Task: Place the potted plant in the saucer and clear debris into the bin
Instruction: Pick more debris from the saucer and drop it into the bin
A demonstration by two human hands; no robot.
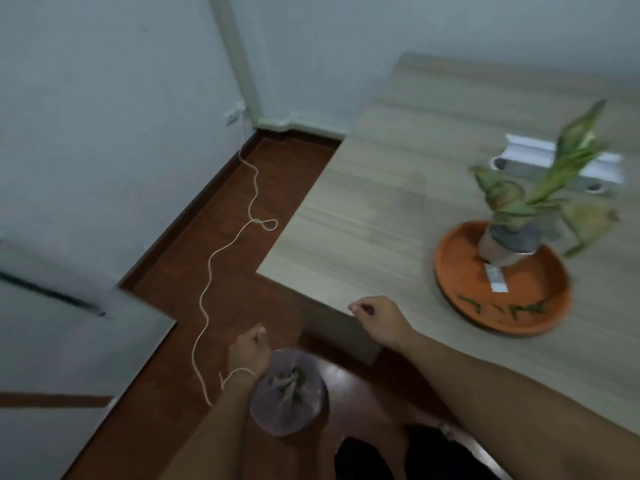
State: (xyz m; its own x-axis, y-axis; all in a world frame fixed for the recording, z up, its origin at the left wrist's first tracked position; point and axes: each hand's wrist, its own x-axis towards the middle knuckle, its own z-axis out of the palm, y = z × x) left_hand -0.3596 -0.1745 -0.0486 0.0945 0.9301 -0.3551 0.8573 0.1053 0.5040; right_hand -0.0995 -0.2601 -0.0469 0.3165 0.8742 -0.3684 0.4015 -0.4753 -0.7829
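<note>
The potted plant (509,242), green leaves in a pale pot, stands tilted inside the orange saucer (460,289) on the wooden table. Green leaf debris (512,308) and a white tag lie in the saucer's near side. On the floor below the table corner sits a small bin (289,414) lined with a purple bag, with green scraps in it. My left hand (249,351) hovers just left of and above the bin, fingers loosely curled, nothing seen in it. At the table's front edge, my right hand (379,318) has its fingers pinched together with nothing visible in them.
A white cord (221,258) snakes across the red-brown floor from the wall corner toward the bin. A white power strip (519,157) lies on the table (363,202) behind the plant. A grey cabinet top (69,341) fills the left side.
</note>
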